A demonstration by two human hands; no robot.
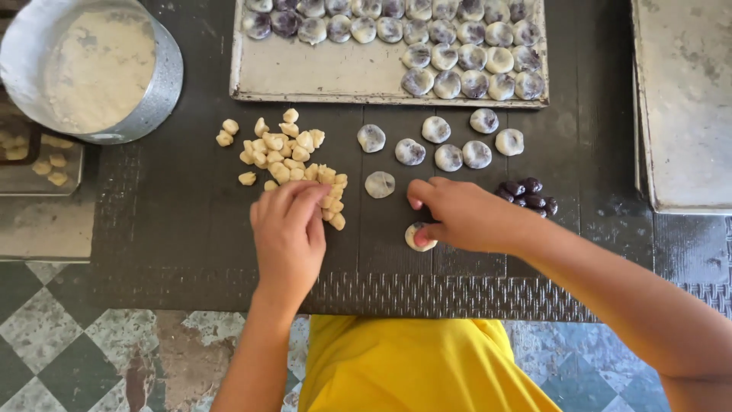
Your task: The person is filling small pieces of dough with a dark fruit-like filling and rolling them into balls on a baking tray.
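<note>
Two hands work side by side at the near edge of a dark mat [191, 229]. The right hand [465, 217] presses fingers closed on a pale dough ball [418, 238], pinning it flat to the mat, seemingly to seal it. The left hand [288, 236] curls its fingertips onto the near end of a heap of small dough pieces [286, 152]; whether it grips one I cannot tell. Dark berries [528, 194] sit just beyond the right wrist, within easy reach. Seven finished balls [446, 145] lie beyond the right hand, and farther out a tray [305, 76] carries rows of them. A flour pan [99, 69] stands well past the left hand.
</note>
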